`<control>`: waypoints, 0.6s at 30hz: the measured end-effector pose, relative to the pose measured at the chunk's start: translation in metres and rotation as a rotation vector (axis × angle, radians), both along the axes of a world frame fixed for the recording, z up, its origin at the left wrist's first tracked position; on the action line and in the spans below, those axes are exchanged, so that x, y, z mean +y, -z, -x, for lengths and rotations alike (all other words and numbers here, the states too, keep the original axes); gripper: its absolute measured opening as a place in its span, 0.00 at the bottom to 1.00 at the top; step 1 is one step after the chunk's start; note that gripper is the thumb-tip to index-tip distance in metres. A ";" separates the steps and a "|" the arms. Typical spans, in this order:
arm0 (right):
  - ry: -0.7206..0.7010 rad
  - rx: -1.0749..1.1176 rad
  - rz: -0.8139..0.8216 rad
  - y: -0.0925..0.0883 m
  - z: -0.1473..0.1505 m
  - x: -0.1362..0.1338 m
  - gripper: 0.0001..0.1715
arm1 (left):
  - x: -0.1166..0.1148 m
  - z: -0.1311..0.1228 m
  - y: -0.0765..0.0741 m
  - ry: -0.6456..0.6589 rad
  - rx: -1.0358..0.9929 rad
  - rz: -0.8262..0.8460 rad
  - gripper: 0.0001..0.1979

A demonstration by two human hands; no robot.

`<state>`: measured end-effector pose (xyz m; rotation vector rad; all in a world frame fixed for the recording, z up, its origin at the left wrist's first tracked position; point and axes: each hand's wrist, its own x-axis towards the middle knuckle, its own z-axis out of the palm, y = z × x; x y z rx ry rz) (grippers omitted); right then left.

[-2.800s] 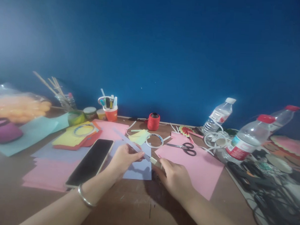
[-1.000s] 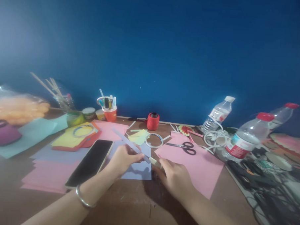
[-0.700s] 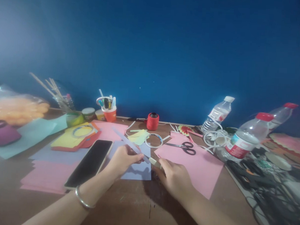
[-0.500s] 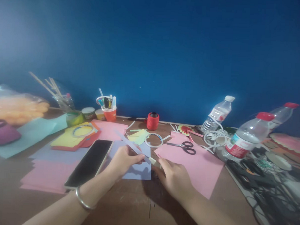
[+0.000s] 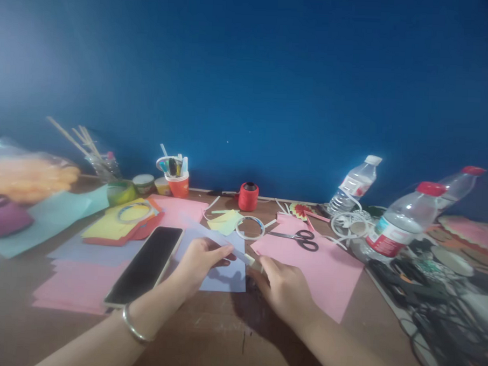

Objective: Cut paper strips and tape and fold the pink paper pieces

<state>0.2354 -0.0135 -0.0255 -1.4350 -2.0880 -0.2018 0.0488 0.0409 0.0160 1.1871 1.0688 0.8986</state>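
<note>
My left hand [image 5: 200,262] is closed, pinching a narrow pale lavender paper strip [image 5: 212,236] between thumb and fingers. The strip slants down to the right, and its far end is blurred. My right hand [image 5: 285,290] is closed around a short whitish piece [image 5: 250,260] that meets the strip's lower end; its kind is unclear, and the fingers hide part of it. Below both hands lies a lavender sheet [image 5: 227,282]. Black-handled scissors [image 5: 302,238] rest on a pink sheet [image 5: 328,284] to the right. A tape roll [image 5: 250,228] lies just beyond my fingers.
A phone [image 5: 145,267] lies left of my left hand, beside stacked coloured paper [image 5: 81,284]. An orange cup [image 5: 179,185] of pens and a red thread spool [image 5: 249,197] stand near the blue wall. Plastic bottles [image 5: 404,228] and tangled cables [image 5: 444,321] crowd the right side.
The paper strip has shifted slightly down and right against the whitish piece. My left fingertips have moved a little, while my right hand stays almost in place.
</note>
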 end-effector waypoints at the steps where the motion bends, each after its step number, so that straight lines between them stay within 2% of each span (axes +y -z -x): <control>1: 0.001 -0.002 -0.001 -0.001 0.000 0.000 0.10 | 0.000 0.000 0.000 -0.001 0.009 -0.006 0.12; 10: -0.009 -0.009 -0.008 -0.003 0.000 -0.001 0.10 | 0.007 0.007 -0.002 0.031 0.084 -0.019 0.10; 18: 0.002 -0.004 -0.015 -0.002 0.000 -0.001 0.10 | 0.000 0.002 -0.009 0.006 -0.073 0.025 0.11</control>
